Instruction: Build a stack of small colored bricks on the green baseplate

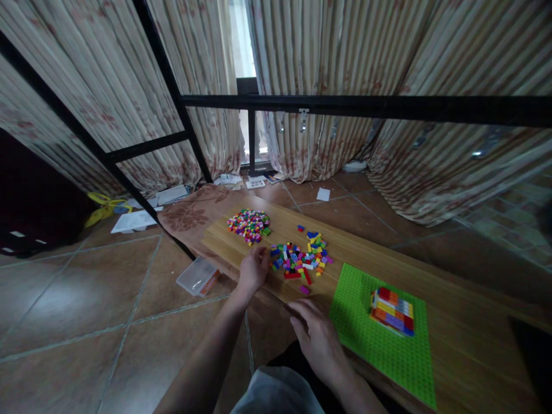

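My left hand (254, 268) is at the left edge of a loose pile of toy building bricks (297, 259) on the wooden board. Its fingers are curled together, and whatever they may hold is hidden. My right hand (317, 339) lies over the board's near edge, fingers stretched out and holding nothing visible. A single magenta brick (305, 290) sits just beyond it. To its right is a green studded baseplate (357, 305), bearing a built block of rows of red, orange, yellow, white, purple and blue bricks (392, 311).
A heap of smaller multicoloured pieces (249, 224) lies at the board's far left. On the tiled floor beside it stands a clear plastic box (196, 277). Black metal bars (345, 103) cross in front of striped curtains (328, 52). Papers (323, 194) lie on the floor behind.
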Demonstrator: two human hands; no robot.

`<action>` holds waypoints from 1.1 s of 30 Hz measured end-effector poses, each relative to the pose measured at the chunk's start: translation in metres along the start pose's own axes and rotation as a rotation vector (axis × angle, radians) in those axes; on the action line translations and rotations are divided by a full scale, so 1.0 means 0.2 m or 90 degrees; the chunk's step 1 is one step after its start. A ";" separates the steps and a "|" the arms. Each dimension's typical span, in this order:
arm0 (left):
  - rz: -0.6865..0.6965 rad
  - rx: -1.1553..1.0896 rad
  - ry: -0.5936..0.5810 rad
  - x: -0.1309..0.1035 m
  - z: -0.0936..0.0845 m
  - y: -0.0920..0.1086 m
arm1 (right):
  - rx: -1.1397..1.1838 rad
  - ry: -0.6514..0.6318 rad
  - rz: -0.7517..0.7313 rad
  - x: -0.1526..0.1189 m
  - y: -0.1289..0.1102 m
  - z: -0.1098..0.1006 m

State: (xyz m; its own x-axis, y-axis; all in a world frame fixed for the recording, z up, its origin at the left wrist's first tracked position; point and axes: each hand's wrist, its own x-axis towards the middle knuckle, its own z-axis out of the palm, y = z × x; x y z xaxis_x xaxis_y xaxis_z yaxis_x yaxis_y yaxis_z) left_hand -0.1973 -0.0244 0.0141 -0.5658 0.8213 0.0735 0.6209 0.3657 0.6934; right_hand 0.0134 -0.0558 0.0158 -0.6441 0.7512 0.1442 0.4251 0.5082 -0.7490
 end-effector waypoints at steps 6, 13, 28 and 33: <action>0.061 0.132 -0.043 0.11 0.07 0.01 | -0.049 -0.005 -0.019 0.14 0.06 0.02; 0.007 -0.069 -0.054 0.03 0.01 0.03 | -0.024 0.094 0.000 0.15 0.10 -0.01; -0.188 -0.544 -0.476 -0.52 0.12 0.48 | 0.040 0.196 0.108 -0.21 0.06 -0.33; -0.136 -0.488 -0.524 -0.57 0.19 0.58 | 0.026 0.207 0.145 -0.30 0.13 -0.46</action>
State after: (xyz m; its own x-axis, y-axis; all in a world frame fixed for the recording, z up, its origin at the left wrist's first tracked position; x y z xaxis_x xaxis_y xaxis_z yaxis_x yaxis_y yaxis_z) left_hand -0.0398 -0.0584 0.0584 0.0819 0.9156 -0.3938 -0.0987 0.4006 0.9109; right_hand 0.1221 -0.0494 0.0462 -0.2983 0.9404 0.1633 0.5043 0.3005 -0.8096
